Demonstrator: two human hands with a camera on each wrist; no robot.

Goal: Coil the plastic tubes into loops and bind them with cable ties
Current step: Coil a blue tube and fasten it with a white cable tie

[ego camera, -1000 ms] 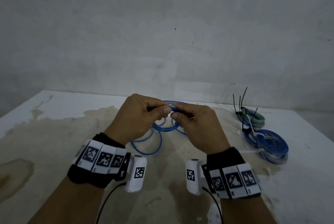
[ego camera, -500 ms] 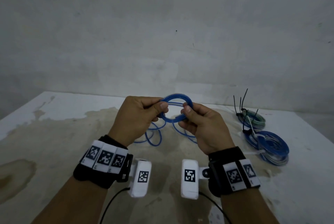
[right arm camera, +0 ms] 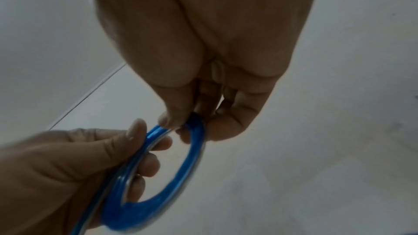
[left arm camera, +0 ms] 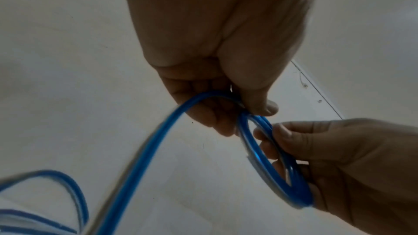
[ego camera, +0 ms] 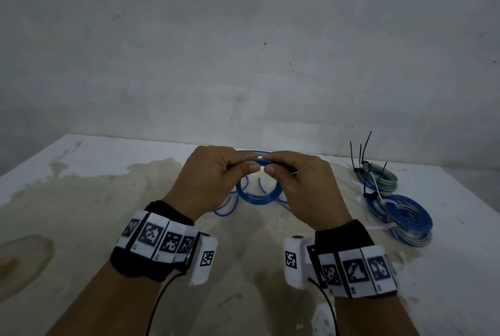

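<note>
Your left hand (ego camera: 213, 181) and right hand (ego camera: 303, 186) both pinch the top of a small round coil of glossy blue tube (ego camera: 257, 197), thumbs and fingers curled on it above the stained table (ego camera: 81, 200); loose tube trails down to the tabletop. Two bound coils (ego camera: 400, 216) with stiff black ties (ego camera: 362, 151) lie to your right.

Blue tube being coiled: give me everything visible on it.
The blue tube looks like thin, glossy, translucent plastic. Several turns are gathered into a small round coil held above the table. The left hand and right hand pinch it side by side at the top, fingers curled through the coil. A loose tail runs from the left hand down to uncoiled loops lying on the table. No cable tie shows on it.
</note>
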